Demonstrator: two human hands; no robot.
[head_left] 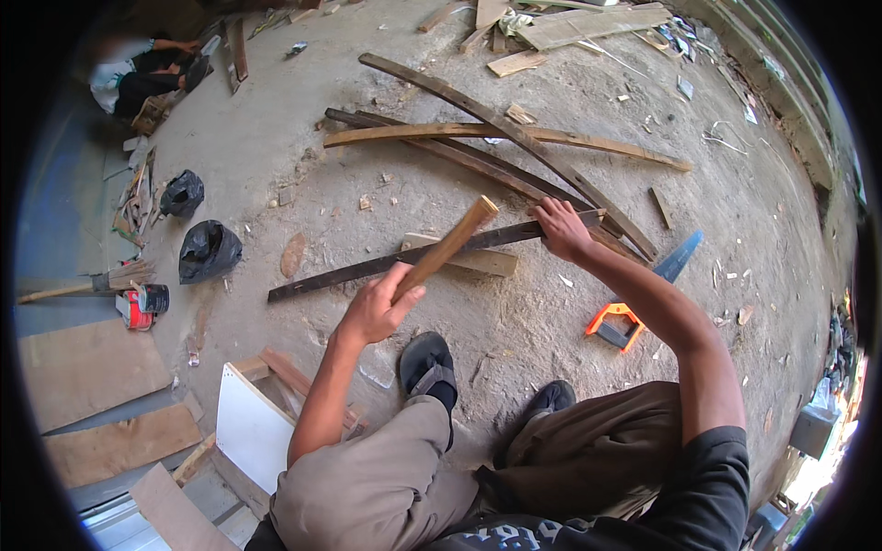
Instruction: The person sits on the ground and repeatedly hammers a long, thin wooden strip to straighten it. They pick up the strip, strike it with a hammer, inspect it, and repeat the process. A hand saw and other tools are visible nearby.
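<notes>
My left hand [375, 310] is clamped around a wooden handle [447, 246]. The handle's long axis runs from lower left to upper right, its free end pointing up and away from me toward the plank pile; whatever head it carries is hidden in my fist, so I cannot tell the tool. My right hand [560, 230] is closed on the far end of a dark slat [404, 259], fingers pressing it down. The slat lies on the concrete floor [514, 321], long axis nearly left to right, the left end lower in the view, the right end under my hand. A short pale block [469, 259] lies beneath the slat, crossing it near the handle.

Beyond my right hand several long planks [501, 136] lie crossed in a loose fan, dark and light ones overlapping. Just right of my right forearm lies a saw [643, 294] with an orange handle and a blue blade, the blade pointing up and right. My sandal [427, 363] is planted below the slat, and my shoe [549, 399] is beside it.

To the left, two black bags [204, 241] sit on the floor, well apart from the work. Further left a red and black can [140, 305] lies on its side by a brush [110, 278]. A white board [250, 427] leans near my left knee. At upper left a person [138, 73] crouches, well away.
</notes>
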